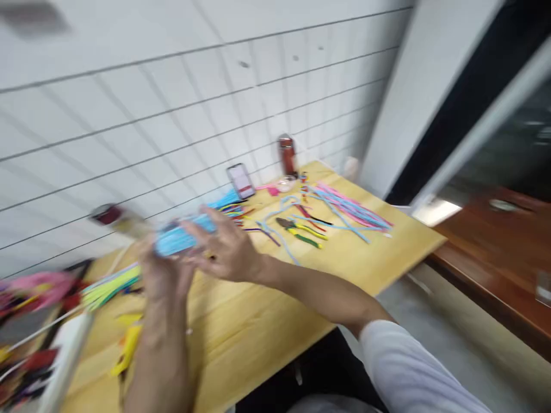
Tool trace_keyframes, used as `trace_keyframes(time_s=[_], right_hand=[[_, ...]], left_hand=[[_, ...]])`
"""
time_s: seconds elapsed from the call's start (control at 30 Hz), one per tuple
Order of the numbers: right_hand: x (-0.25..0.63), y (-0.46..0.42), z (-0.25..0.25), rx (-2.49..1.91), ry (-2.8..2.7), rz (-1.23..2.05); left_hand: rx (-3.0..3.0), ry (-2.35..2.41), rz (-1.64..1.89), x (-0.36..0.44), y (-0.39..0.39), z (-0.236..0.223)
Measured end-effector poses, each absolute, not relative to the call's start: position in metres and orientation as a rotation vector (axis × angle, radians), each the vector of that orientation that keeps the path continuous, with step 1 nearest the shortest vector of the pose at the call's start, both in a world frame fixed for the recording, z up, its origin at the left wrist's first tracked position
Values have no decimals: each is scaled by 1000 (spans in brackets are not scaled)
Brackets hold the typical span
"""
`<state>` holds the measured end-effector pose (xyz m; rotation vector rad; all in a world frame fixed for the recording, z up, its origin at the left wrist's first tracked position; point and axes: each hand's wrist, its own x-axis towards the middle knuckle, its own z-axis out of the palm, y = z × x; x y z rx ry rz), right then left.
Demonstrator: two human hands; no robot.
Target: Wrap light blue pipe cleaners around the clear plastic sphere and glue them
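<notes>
Above the left part of the table, a light blue bundle (178, 236) is held between both hands; motion blur hides its exact kind, though its streaked surface resembles pipe cleaners. My left hand (163, 267) grips its left end from below. Curled over the right end are the fingers of my right hand (230, 246), with a ring showing on one of them. Right of the hands, pliers with yellow-green handles (303, 230) lie beside loose blue pipe cleaners (275, 215). Behind the hands is a pile of blue and mixed-colour pipe cleaners (226, 199).
Pink and blue pipe cleaners (350, 209) lie at the table's right. A phone (241, 181) leans near the wall, beside a reddish-brown bottle (287, 155). On the left are green pipe cleaners (112, 289), a yellow tool (129, 347) and a white power strip (69, 355).
</notes>
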<state>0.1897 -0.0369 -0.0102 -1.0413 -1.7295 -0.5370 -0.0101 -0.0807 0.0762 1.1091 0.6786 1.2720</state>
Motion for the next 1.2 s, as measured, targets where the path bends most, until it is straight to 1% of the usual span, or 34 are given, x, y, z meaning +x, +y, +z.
trace_keyframes(time_s=[0.1,0.2,0.3,0.53,0.93,1.2], right_hand=[[190,-30,-20,-948,-1671,-385],[191,-27,-24,-860,-1655,-398],[193,-28,-23,-802,-1647,-419],[194,-32,-18,-794,-1654,-470],[193,-36,-15,-805,-1647,-466],[198,-33,-13,-759,-1623,-450]], left_hand=[[1049,700,1384,22,-60,61],[979,646,1444,50,-18,41],[915,581,1461,57,1,29],[975,520,1441,50,-7,27],[988,548,1462,49,-7,32],[1116,556,1479,43,-10,32]])
